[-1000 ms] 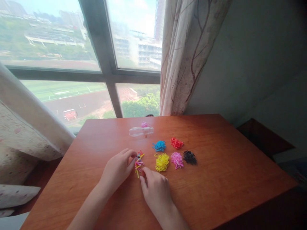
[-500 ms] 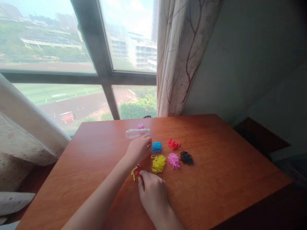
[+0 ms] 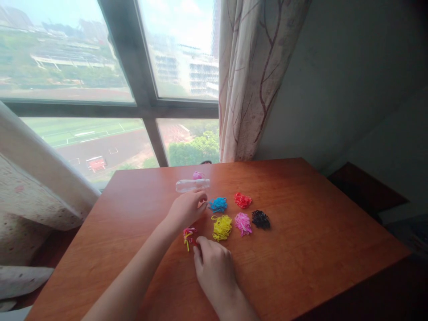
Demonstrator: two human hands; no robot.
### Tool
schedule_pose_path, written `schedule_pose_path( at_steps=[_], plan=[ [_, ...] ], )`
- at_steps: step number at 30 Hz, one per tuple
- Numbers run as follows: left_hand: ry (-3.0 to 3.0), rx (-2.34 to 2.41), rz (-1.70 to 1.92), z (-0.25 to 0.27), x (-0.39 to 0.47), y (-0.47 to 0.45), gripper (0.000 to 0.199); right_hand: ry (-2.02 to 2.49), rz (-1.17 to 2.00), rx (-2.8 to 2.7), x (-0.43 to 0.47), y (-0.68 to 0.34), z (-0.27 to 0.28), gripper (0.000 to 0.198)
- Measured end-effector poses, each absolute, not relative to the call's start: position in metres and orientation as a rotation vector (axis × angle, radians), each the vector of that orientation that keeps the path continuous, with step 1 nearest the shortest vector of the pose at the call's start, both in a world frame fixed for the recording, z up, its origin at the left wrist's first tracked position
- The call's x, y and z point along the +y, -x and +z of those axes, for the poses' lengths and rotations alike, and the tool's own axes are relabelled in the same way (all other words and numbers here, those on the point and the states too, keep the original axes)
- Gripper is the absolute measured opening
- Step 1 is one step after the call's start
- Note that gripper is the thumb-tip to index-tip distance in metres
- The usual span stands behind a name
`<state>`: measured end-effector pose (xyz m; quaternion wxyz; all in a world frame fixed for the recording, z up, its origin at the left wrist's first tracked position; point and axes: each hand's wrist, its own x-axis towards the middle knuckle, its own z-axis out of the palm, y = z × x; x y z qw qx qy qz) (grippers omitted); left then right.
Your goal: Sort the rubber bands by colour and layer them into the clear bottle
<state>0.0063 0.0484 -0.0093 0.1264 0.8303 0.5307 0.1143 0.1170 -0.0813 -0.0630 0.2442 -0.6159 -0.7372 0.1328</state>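
My left hand (image 3: 190,208) has its fingers curled together at the left edge of the pile of blue rubber bands (image 3: 218,205). A thin blue strand reaches towards its fingertips; what they pinch is too small to tell. Lower down, my right hand (image 3: 216,263) rests on the table, thumb and forefinger closed on a small red piece (image 3: 195,243) that is mostly hidden. From there a short chain of pink and yellow rubber bands (image 3: 187,238) lies out to the left. Beyond my right hand sits a pile of yellow rubber bands (image 3: 222,228).
Piles of red (image 3: 242,200), pink (image 3: 243,224) and black rubber bands (image 3: 261,220) lie to the right on the wooden table (image 3: 301,263). A clear plastic bag (image 3: 192,185) and a pink-purple bundle (image 3: 198,175) lie near the window (image 3: 185,49).
My left hand has drawn back slightly to the left from over the blue pile's edge, and its fingers have shifted. My right hand stays in place on the red piece.
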Motion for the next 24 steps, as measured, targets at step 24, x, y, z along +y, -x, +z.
schedule_pose_path(
  at_steps=[24],
  plan=[
    [-2.122, 1.788, 0.399, -0.03, -0.013, 0.061, 0.027, 1.744, 0.29, -1.751, -0.038, -0.197, -0.032, 0.02]
  ],
)
